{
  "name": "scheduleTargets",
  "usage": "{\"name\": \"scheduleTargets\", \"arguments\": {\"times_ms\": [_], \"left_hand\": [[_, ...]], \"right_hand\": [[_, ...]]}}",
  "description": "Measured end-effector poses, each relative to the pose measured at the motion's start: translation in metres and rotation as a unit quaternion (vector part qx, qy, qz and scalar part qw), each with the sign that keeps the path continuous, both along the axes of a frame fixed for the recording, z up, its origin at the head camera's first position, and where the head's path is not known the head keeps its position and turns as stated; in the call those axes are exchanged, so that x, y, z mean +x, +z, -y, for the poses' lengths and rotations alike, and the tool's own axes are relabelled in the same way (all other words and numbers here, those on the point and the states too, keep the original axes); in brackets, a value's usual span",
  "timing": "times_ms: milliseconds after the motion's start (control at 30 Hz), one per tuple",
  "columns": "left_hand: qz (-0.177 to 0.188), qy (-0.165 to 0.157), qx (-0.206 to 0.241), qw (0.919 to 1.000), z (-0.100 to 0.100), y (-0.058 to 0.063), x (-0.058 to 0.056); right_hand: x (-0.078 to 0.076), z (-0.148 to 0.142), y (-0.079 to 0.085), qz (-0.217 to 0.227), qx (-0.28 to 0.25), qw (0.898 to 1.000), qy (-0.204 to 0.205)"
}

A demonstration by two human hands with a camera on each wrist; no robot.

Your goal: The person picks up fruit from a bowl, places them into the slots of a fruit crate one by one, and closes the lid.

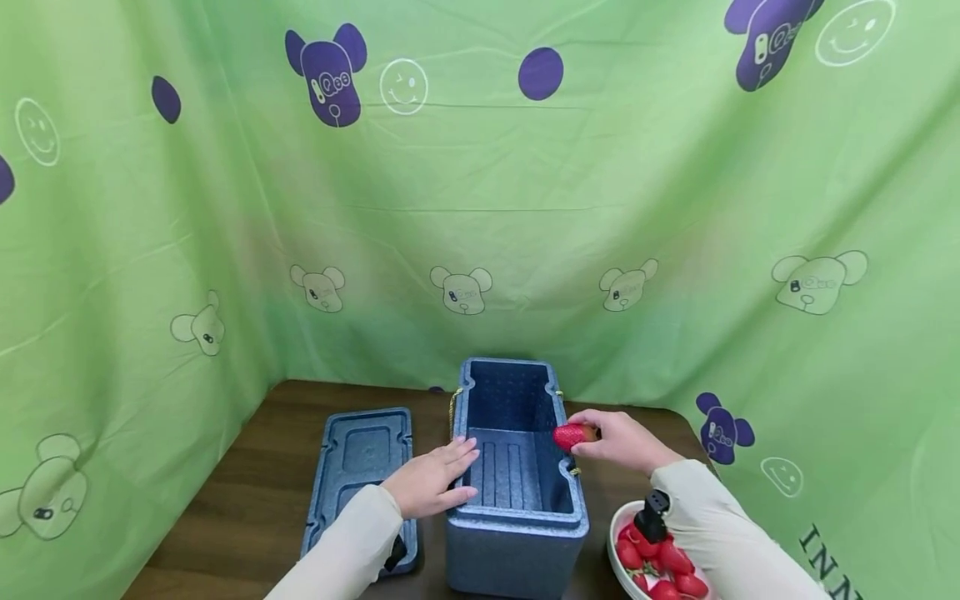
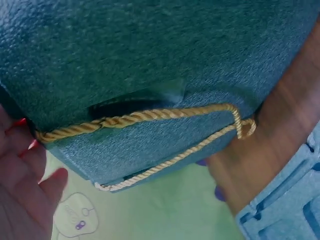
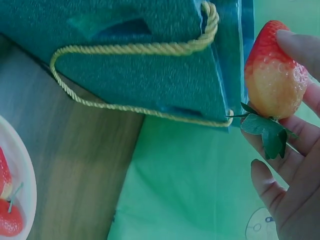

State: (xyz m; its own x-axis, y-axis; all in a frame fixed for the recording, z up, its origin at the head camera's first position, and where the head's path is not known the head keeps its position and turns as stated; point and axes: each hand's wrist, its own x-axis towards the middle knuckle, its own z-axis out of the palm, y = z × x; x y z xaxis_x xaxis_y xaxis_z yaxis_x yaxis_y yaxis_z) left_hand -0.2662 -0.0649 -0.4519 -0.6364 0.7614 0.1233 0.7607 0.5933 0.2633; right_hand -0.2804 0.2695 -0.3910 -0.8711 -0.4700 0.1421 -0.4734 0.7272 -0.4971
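A red strawberry (image 1: 573,436) with a pale base and green leaves is pinched in my right hand (image 1: 621,439), over the right rim of a deep blue foam box (image 1: 517,567). In the right wrist view, the strawberry (image 3: 272,75) shows its leafy end toward the palm. My left hand (image 1: 433,479) rests at the box's left rim, fingers straight and reaching over the edge. The left wrist view has that hand (image 2: 25,175) beside the box wall, near a yellow rope handle (image 2: 150,116). The part of the box floor in view is bare and ridged.
Left of the box lies its blue lid (image 1: 367,450) on the brown wooden table (image 1: 225,508). A white bowl (image 1: 617,557) of red strawberries (image 1: 663,562) stands at the front right, partly under my right sleeve. Green printed cloth (image 1: 480,192) hangs behind and at both sides.
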Motion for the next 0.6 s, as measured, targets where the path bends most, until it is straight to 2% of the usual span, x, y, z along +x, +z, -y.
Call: {"name": "scheduleTargets", "arguments": {"times_ms": [167, 400, 600], "left_hand": [[-0.033, 0.002, -0.027, 0.9991, -0.001, 0.003, 0.000], [-0.011, -0.001, -0.021, 0.9997, 0.000, 0.003, 0.003], [-0.025, 0.005, -0.021, 0.9995, -0.002, 0.004, 0.004]], "right_hand": [[-0.001, 0.010, 0.001, 0.003, 0.000, 1.000, 0.012], [-0.004, 0.027, 0.002, 0.005, 0.014, 1.000, 0.024], [-0.008, 0.041, 0.007, 0.019, 0.025, 0.999, 0.038]]}}
